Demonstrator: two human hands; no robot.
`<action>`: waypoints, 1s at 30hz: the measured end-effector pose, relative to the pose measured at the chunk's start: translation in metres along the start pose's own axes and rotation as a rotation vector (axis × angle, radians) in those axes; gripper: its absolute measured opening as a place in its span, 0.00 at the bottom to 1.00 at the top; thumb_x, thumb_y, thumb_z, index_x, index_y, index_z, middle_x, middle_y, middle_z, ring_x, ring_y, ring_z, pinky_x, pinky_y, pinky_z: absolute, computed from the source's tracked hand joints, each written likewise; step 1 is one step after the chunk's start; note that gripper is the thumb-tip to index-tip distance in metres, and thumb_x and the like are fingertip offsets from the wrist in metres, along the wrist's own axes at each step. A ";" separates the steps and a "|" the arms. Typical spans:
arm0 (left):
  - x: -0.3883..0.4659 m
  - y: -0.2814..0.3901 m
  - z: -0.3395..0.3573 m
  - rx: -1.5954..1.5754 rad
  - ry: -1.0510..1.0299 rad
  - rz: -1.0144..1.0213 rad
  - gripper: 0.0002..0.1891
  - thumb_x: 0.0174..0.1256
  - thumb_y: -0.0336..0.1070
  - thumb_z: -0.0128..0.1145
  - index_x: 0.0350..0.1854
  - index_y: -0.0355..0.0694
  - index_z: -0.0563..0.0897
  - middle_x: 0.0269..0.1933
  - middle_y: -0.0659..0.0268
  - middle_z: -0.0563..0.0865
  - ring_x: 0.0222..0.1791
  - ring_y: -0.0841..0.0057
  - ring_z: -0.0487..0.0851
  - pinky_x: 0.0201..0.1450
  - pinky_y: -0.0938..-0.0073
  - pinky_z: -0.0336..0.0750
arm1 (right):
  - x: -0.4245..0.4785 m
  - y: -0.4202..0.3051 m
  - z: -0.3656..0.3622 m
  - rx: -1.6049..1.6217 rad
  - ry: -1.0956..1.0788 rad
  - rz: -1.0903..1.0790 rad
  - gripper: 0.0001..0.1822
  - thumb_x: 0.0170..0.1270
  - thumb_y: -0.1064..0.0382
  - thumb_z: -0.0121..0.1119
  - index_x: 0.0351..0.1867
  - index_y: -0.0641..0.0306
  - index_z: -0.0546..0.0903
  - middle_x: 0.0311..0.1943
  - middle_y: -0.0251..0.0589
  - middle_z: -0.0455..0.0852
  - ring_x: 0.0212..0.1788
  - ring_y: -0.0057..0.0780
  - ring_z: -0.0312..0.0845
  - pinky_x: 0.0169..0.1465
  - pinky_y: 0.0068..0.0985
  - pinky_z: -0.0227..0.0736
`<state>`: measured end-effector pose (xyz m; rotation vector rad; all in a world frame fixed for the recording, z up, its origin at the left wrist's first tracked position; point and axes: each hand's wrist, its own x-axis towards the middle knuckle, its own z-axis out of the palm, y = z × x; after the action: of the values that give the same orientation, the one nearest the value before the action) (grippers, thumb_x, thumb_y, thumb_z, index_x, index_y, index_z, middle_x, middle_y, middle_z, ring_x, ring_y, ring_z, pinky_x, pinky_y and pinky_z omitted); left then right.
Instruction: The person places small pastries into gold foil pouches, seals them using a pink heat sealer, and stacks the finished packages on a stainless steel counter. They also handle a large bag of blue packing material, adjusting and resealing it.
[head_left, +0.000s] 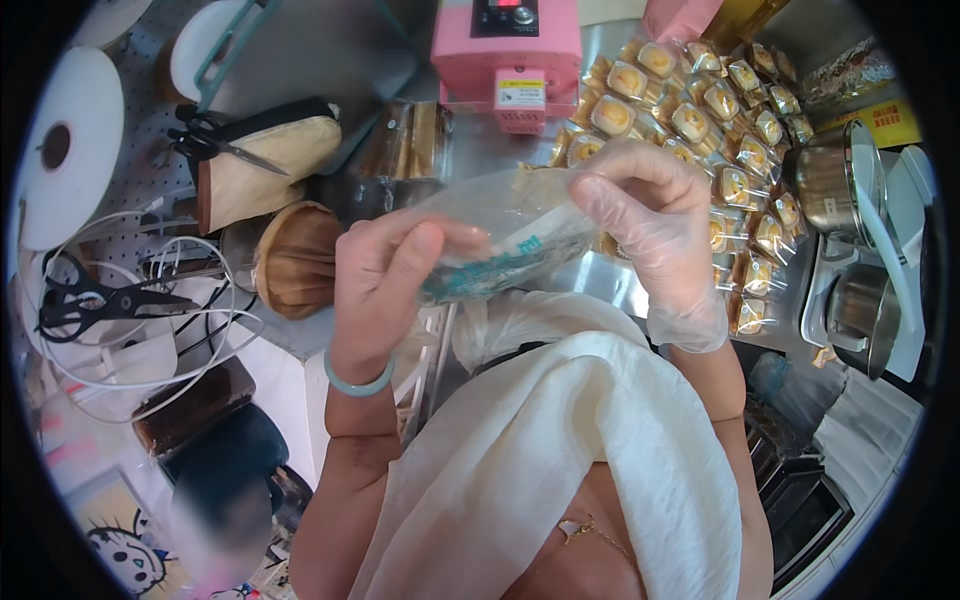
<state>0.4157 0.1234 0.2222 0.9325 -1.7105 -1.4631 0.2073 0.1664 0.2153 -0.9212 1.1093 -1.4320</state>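
Observation:
A clear plastic packet with teal printing is stretched between both hands, over the front of the metal worktop. My left hand is bare, with a pale green bangle at the wrist, and grips the packet's left end; some of its fingers show through the film. My right hand wears a thin clear disposable glove and pinches the packet's upper right edge between thumb and fingers. Beyond the right hand lie many small cakes in individual clear wrappers. What the packet holds is hard to make out.
A pink machine with a control panel stands at the back. Clear wrappers lie left of it. Scissors rest on a beige pouch; more scissors hang near white cables. Metal pots stand at right.

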 end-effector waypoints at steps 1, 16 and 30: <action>-0.003 0.002 0.000 0.015 0.009 0.017 0.17 0.67 0.38 0.47 0.34 0.28 0.83 0.31 0.59 0.86 0.31 0.79 0.82 0.39 0.81 0.74 | -0.002 -0.004 0.001 -0.070 -0.012 -0.063 0.04 0.56 0.70 0.62 0.28 0.69 0.81 0.26 0.32 0.81 0.30 0.16 0.73 0.36 0.16 0.68; 0.036 0.029 0.004 -0.176 -0.130 0.587 0.11 0.66 0.34 0.51 0.30 0.31 0.79 0.25 0.65 0.79 0.24 0.81 0.79 0.28 0.82 0.71 | -0.007 -0.084 0.039 -0.676 -0.350 -1.083 0.07 0.42 0.65 0.61 0.24 0.64 0.83 0.33 0.46 0.85 0.35 0.35 0.81 0.40 0.28 0.73; 0.002 -0.022 0.028 -0.311 -0.399 0.121 0.27 0.54 0.39 0.63 0.55 0.29 0.73 0.48 0.55 0.82 0.44 0.71 0.80 0.50 0.73 0.71 | -0.008 -0.061 0.003 -0.931 -0.342 -0.463 0.05 0.43 0.77 0.63 0.23 0.69 0.78 0.18 0.40 0.79 0.21 0.32 0.76 0.27 0.21 0.69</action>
<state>0.3928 0.1331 0.1975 0.3828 -1.7038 -1.8548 0.1947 0.1742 0.2752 -2.1040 1.3552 -0.9926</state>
